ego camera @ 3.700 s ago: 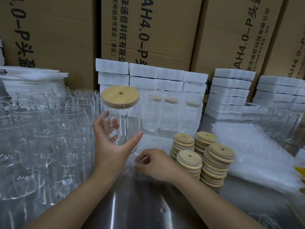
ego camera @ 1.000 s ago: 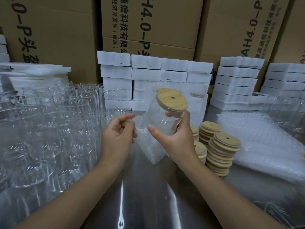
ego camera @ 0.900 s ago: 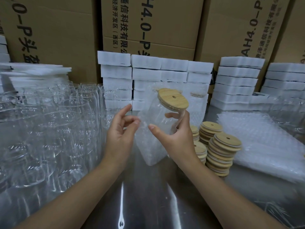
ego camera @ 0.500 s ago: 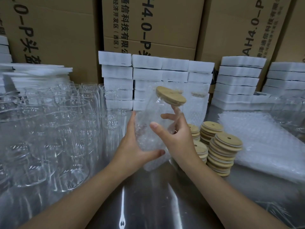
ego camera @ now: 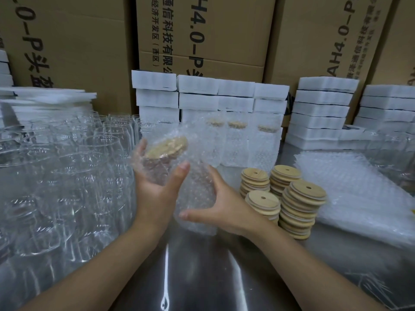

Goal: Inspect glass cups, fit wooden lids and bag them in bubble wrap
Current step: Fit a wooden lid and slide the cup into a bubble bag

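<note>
A glass cup with a wooden lid [ego camera: 167, 148] sits tilted inside a bubble-wrap bag [ego camera: 195, 187], its lid showing through the wrap. My left hand [ego camera: 157, 187] grips the bagged cup from the left, thumb across its front. My right hand [ego camera: 224, 209] holds the lower part of the bag from the right. Both hands are above the steel table [ego camera: 202, 277].
Many bare glass cups [ego camera: 67, 176] crowd the left. Stacks of wooden lids [ego camera: 292, 198] stand right of my hands, a pile of bubble-wrap bags [ego camera: 359, 194] beyond them. Bagged cups [ego camera: 238, 142] and white foam blocks [ego camera: 202, 95] line the back before cardboard boxes [ego camera: 202, 30].
The lidded cup has gone into the bubble-wrap bag and moved left. My left hand now grips it through the wrap, and my right hand has dropped to the bag's lower end.
</note>
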